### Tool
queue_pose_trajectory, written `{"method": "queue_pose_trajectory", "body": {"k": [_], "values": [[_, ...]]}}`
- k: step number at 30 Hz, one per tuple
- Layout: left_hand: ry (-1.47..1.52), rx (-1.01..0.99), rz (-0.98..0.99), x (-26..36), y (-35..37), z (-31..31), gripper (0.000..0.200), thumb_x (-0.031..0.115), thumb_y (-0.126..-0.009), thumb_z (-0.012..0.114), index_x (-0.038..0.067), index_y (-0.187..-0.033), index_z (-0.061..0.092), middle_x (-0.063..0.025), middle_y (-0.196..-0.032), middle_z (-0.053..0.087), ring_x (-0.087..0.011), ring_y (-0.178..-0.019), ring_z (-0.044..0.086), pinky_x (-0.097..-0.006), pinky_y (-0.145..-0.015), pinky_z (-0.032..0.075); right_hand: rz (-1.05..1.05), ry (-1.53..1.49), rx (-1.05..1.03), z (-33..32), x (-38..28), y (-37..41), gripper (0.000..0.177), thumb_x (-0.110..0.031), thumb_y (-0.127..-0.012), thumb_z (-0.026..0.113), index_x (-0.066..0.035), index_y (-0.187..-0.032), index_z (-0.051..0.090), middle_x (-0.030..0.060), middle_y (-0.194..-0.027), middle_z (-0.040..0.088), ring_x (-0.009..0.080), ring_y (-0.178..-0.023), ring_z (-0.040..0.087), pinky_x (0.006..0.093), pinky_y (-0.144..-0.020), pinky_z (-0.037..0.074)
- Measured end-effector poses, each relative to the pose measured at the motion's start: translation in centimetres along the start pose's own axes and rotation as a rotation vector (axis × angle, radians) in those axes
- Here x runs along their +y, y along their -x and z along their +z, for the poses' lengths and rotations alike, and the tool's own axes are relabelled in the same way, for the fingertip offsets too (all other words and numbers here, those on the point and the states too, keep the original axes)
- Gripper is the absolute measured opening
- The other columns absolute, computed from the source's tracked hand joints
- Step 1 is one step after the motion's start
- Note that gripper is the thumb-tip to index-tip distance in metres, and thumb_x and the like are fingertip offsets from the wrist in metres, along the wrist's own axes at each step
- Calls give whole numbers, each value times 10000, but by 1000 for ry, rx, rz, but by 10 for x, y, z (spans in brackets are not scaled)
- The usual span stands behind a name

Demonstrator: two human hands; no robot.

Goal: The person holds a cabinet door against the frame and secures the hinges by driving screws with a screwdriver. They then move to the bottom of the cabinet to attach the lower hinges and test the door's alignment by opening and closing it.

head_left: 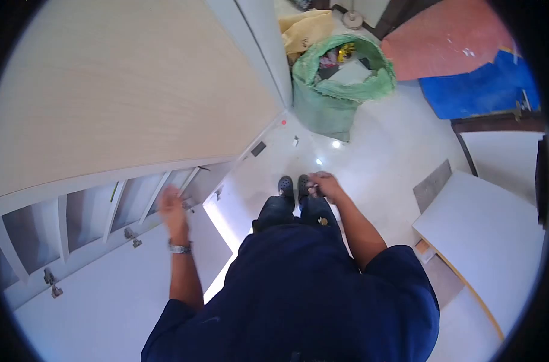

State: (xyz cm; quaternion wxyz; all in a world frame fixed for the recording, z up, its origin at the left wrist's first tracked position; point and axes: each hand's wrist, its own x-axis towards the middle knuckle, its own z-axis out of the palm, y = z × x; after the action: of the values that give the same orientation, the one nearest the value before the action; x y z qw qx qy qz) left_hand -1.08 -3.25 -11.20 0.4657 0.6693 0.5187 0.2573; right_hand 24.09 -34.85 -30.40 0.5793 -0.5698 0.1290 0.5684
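My left hand (173,211), with a metal watch (179,248) on its wrist, is raised at the front of a white cabinet with shelf-like dividers (62,226). Motion smears its fingers. Below the dividers an open white door panel (114,301) carries metal hinges (132,237). My right hand (326,186) hangs in front of my legs above the black clogs (285,186), fingers curled together; I cannot tell what is in them.
A green sack (326,108) full of scraps stands ahead on the pale floor. Red sheeting (449,39) and blue sheeting (479,87) lie at the far right. A white board (485,223) is at the right. The cabinet's wood-toned top (123,84) fills the upper left.
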Motion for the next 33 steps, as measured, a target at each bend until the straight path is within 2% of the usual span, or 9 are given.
{"method": "queue_pose_trajectory", "body": {"k": [2,5,6,11,16,20,22,28,33], "values": [[-149,357,257,36,-30,-40,404,173,-920,546,-22,-1260,451,-95,-1080,568,-146,-894,542,-269,-786,451,-31,162,360,-68,22,-1,209,-232,-846,627,-48,-912,554,63,-686,558,143,-539,529,282,-458,436],[-142,622,404,76,-59,-73,513,253,-928,553,-87,-1277,394,-163,-1222,513,-222,-1085,516,-295,-924,410,-36,-9,705,-145,57,32,137,-147,-836,597,-38,-837,514,56,-619,507,144,-508,499,282,-443,413],[-67,569,416,85,-65,-76,552,290,-919,565,-89,-1281,390,-166,-1248,498,-233,-1121,501,-315,-947,398,-53,-85,727,-166,65,44,125,-129,-833,592,-38,-817,508,55,-612,501,144,-504,497,282,-441,410],[122,492,306,107,-72,-61,604,398,-891,590,-73,-1238,440,-136,-1213,527,-218,-1096,511,-356,-933,404,-77,-76,766,-241,112,74,112,-58,-823,565,-41,-740,492,55,-601,500,147,-495,494,291,-433,399],[287,460,255,126,-82,-55,526,431,-874,607,-30,-1109,517,-94,-1117,570,-168,-1012,530,-344,-865,426,69,184,509,-297,130,80,44,-30,-789,572,-28,-753,547,57,-631,541,166,-519,518,302,-442,397],[329,501,157,122,-92,-61,601,468,-834,645,-1,-1173,479,-101,-1183,543,-204,-1075,510,-366,-910,414,-18,593,488,-334,67,100,154,-175,-815,545,-30,-811,596,60,-655,573,149,-537,531,297,-452,409],[311,541,134,117,-102,-59,517,456,-838,647,2,-1049,522,-94,-1120,564,-185,-1017,526,-354,-855,434,-74,480,601,-359,35,108,160,-170,-787,558,-19,-800,612,61,-641,581,147,-546,543,306,-467,428],[309,500,106,127,-92,-58,563,467,-832,648,0,-1103,490,-136,-1175,538,-237,-1115,498,-399,-938,415,-87,302,604,-459,7,114,102,-115,-807,531,-19,-811,564,51,-639,545,150,-516,508,300,-441,407],[273,469,44,123,-102,-71,607,467,-830,648,9,-1170,440,-130,-1229,509,-244,-1179,464,-432,-976,390,-64,484,634,-431,-11,104,101,-104,-769,528,-10,-798,551,70,-642,560,167,-508,525,305,-467,445]]}}
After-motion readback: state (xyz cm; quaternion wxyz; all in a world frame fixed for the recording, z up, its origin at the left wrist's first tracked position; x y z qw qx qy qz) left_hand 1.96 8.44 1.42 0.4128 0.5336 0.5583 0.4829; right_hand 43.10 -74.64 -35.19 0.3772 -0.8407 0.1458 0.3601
